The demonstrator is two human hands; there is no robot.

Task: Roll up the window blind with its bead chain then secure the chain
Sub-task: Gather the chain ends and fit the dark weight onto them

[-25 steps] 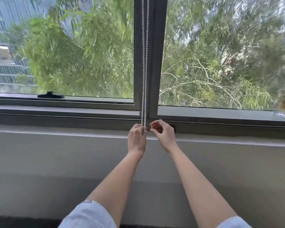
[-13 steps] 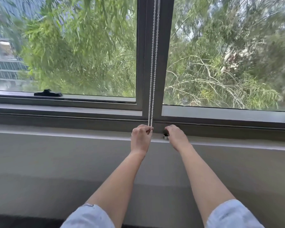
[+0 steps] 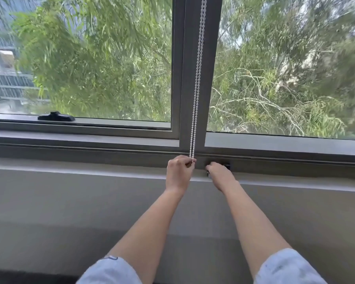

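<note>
A white bead chain (image 3: 197,78) hangs as a double strand down the grey centre post of the window (image 3: 195,58). Its lower end disappears into my left hand (image 3: 179,173), which is closed around it just below the frame. My right hand (image 3: 218,172) rests a little to the right, fingers curled over a small dark chain holder (image 3: 226,166) fixed to the bottom frame; most of that holder is hidden. The blind itself is out of view above.
A black window handle (image 3: 55,116) lies on the left sash's lower rail. Below the frame runs a pale sill edge (image 3: 90,171) and a plain grey wall (image 3: 70,212). Trees and a building show through the glass.
My right hand has let go near the chain and dropped down and right onto the dark holder. My left hand keeps its hold on the chain's end. The view has shifted left.
</note>
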